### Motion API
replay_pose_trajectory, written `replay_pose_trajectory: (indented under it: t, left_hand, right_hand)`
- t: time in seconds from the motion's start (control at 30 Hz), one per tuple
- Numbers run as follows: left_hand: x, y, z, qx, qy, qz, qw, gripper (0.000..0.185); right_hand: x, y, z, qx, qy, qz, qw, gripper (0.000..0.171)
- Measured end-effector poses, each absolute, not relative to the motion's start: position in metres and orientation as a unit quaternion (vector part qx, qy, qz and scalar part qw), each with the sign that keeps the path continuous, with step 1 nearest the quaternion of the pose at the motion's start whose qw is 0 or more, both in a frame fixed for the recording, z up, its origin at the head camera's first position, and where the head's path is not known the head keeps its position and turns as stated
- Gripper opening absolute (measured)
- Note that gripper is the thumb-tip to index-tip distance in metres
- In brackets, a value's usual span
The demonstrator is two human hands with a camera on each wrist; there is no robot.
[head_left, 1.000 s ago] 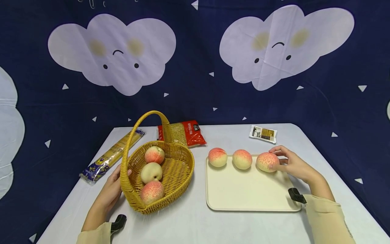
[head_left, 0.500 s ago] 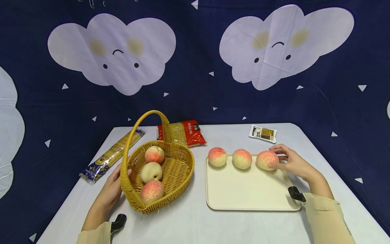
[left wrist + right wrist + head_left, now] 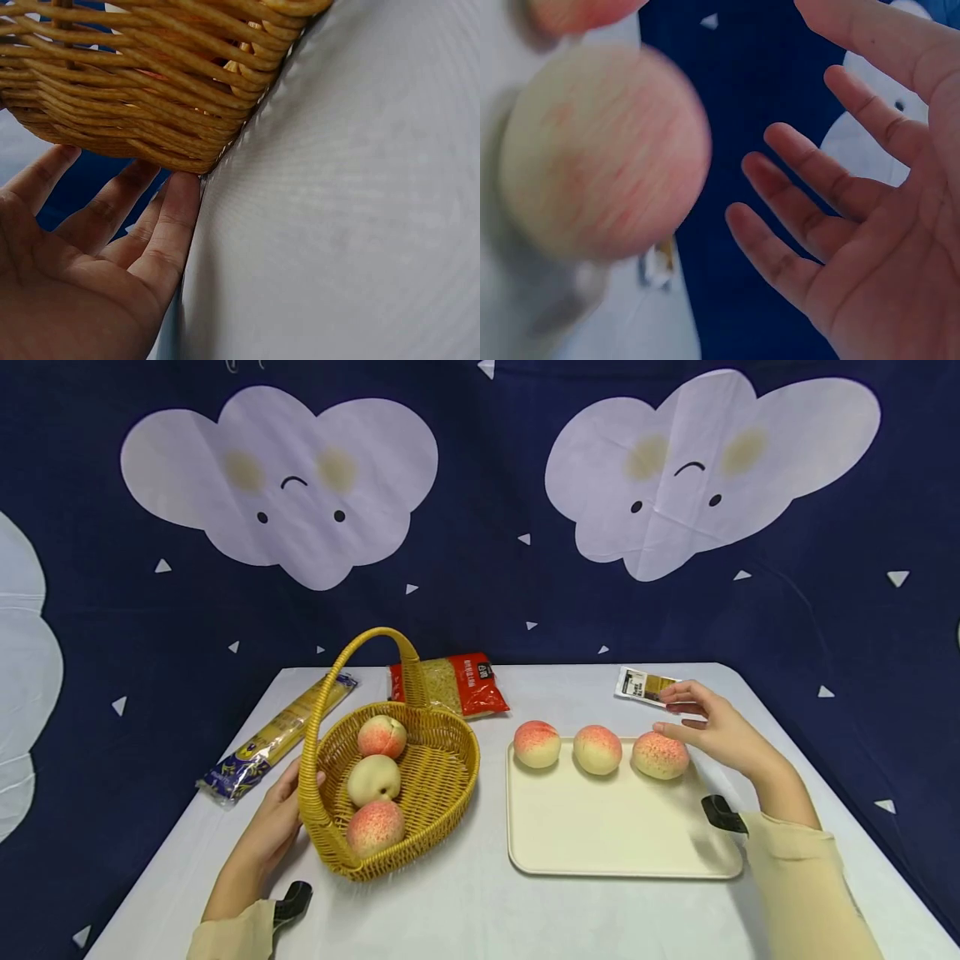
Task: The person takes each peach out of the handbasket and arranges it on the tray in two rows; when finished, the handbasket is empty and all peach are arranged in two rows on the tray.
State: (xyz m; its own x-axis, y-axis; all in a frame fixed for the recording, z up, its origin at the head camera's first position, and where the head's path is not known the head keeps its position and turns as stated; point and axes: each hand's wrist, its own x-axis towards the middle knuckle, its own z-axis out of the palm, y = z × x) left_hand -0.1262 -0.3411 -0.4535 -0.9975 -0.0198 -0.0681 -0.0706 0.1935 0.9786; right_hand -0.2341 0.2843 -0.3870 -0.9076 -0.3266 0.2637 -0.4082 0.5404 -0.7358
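Observation:
A yellow wicker basket [image 3: 442, 760] with a tall handle holds three peaches: one red-topped [image 3: 382, 737], one pale [image 3: 373, 780] and one speckled [image 3: 376, 828]. My left hand [image 3: 273, 827] grips its left side, a digit tip showing at the rim in the head view. In the left wrist view several fingers [image 3: 169, 232] touch the lower wicker wall. Three more peaches line the back of a cream tray [image 3: 615, 835]: left [image 3: 537, 744], middle [image 3: 597, 750] and right speckled [image 3: 660, 756]. My right hand [image 3: 723, 731] is over the right peach, fingers spread and holding nothing; a gap shows in the right wrist view.
A long pasta packet [image 3: 277, 739] lies left of the basket, and a red bag [image 3: 480, 687] lies behind it. Near the back right edge is a small packet [image 3: 637, 684], partly covered by my right fingers. A dark cloud-print cloth [image 3: 487, 602] hangs behind the white table [image 3: 465, 910].
My right hand has let go of the right peach and risen slightly toward the back, its fingers now overlapping the small packet. The left hand and basket stay in place.

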Motion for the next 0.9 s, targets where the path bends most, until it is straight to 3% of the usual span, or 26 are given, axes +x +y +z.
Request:
replay_pose_trajectory:
  t: [0.27,0.9]
  left_hand:
    - [-0.127,-0.341,-0.451,-0.03,0.77,0.636,0.028,0.068]
    - [-0.126,-0.341,-0.452,-0.046,0.775,0.63,0.037,0.069]
  right_hand:
    - [-0.238,0.235,-0.349,0.249,-0.868,0.428,0.041,0.04]
    - [-0.252,0.101,-0.33,0.344,-0.837,0.402,-0.139,0.051]
